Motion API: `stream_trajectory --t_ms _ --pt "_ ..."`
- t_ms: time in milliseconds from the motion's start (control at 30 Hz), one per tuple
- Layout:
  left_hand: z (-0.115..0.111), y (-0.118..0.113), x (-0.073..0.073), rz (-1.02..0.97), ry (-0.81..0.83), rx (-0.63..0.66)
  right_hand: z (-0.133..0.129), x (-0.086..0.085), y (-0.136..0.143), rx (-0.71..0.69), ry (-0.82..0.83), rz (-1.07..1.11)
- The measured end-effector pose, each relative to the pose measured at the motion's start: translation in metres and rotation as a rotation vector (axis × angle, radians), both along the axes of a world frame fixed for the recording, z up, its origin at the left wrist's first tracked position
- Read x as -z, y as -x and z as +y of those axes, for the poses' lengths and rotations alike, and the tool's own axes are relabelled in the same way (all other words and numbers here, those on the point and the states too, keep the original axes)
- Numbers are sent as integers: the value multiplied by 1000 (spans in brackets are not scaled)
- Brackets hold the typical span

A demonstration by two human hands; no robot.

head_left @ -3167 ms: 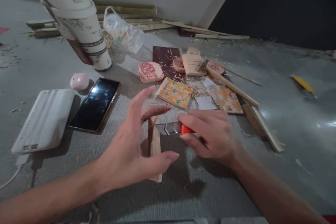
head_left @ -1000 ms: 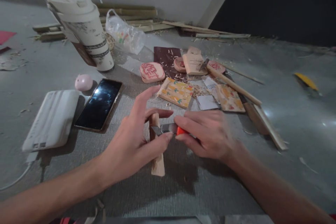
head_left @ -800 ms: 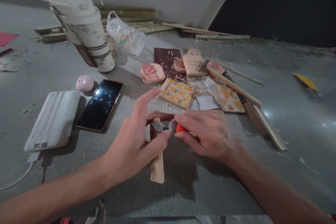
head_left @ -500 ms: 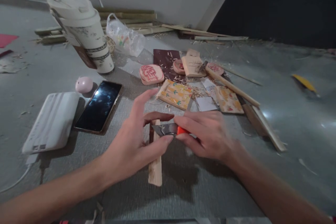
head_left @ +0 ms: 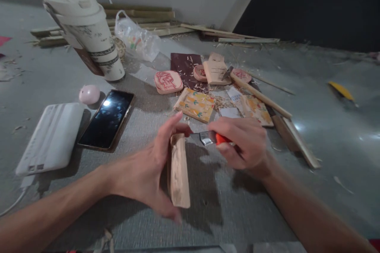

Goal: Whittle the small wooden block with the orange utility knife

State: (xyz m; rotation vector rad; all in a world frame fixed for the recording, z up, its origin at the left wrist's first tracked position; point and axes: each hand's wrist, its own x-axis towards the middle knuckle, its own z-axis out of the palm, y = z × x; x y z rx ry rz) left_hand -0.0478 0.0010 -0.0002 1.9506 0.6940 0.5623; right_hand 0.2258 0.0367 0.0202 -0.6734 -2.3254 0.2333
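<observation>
A pale wooden block (head_left: pixel 179 172) stands upright on its long edge in front of me, its carved side facing up. My left hand (head_left: pixel 151 166) is around its left side, the thumb near the close end and the fingers at the far end. My right hand (head_left: pixel 242 144) is closed on the orange-red handle of a knife (head_left: pixel 208 137). The blade points left, its tip by my left fingertips and just right of the block's far end.
Left are a power bank (head_left: pixel 52 138), a phone (head_left: pixel 107 118), a pink case (head_left: pixel 89 94) and a tall cup (head_left: pixel 89 31). Ahead lie a patterned block (head_left: pixel 196 104), carved pieces (head_left: pixel 168 82) and a wooden-handled tool (head_left: pixel 261 97). A yellow cutter (head_left: pixel 341 90) lies far right.
My left thumb has left the blade and moved down to the block's near end. The knife has shifted right with my right hand, off the block. The block's broad carved face now shows.
</observation>
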Motion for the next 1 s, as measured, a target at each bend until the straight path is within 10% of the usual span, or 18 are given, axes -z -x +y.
stream_trajectory --t_ms 400,1000 --pt "11 -4 -8 15 -79 -411 7 6 -3 -54 42 -117" --pt "18 -6 -11 125 -126 -501 12 8 -8 -117 66 -186"
